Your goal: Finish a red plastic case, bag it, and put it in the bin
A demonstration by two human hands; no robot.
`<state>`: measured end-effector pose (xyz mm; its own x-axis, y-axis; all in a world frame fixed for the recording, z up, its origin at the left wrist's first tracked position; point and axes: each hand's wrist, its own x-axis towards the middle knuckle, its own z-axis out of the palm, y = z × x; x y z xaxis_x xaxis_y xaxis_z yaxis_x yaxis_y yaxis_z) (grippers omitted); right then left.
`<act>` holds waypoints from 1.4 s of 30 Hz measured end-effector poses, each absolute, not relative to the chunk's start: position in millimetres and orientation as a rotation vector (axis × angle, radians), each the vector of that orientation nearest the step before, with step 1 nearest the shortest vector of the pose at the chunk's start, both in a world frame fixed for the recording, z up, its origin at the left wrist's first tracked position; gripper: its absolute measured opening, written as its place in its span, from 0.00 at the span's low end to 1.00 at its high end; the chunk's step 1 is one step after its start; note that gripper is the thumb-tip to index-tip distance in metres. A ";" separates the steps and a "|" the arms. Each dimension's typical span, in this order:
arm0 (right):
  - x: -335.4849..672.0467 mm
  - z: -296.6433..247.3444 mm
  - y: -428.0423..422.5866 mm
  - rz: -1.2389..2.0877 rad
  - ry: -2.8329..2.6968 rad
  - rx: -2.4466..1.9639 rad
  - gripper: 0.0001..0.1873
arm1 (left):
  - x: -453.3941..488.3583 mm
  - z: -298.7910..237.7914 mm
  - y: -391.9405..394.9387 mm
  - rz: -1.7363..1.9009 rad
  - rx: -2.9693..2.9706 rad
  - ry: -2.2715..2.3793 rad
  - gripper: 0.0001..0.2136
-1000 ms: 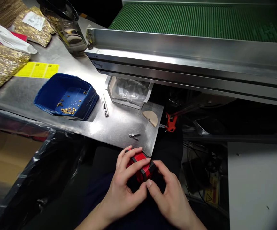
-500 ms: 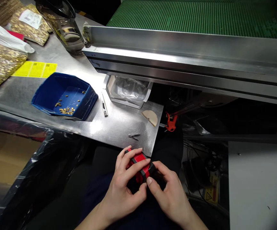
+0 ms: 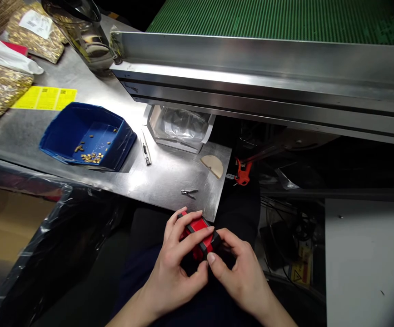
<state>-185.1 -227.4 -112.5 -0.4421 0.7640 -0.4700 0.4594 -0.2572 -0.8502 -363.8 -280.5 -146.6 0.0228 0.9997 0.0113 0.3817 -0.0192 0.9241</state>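
Observation:
Over my lap, just off the metal table's front edge, is a small red and black plastic part [image 3: 199, 225] whose exact kind I cannot make out. My left hand [image 3: 174, 261] is closed around it, fingers across its top and thumb at the near side. At its right end, my right hand [image 3: 239, 268] pinches the black corner between thumb and index finger. Both palms hide its underside. Nearest on the table lies a small nail clipper [image 3: 189, 193]. Beyond that is a semicircular beige piece [image 3: 213, 165].
A blue bin [image 3: 87, 131] holds small brass pieces. Nearby are a utility knife [image 3: 145, 147] and a white bin [image 3: 179, 127] with clear plastic. Bags of brass parts [image 3: 1, 88] lie at left. A green conveyor belt [image 3: 268, 20] runs behind its metal rail [image 3: 251, 86].
The view has shifted slightly, so the table and its items sit a little further left. Both hands keep practically the same hold on the red and black part.

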 end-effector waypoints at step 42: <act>-175.1 -127.9 -248.3 0.946 -2.147 -0.832 0.20 | -367.9 -160.3 -291.3 0.808 0.781 1.134 0.23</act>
<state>-175.1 -248.3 -127.9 -0.5942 0.7480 0.2956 0.2865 0.5403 -0.7912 -367.9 -291.3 -160.3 0.2194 0.8623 -0.4565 -0.1496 0.4921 0.8576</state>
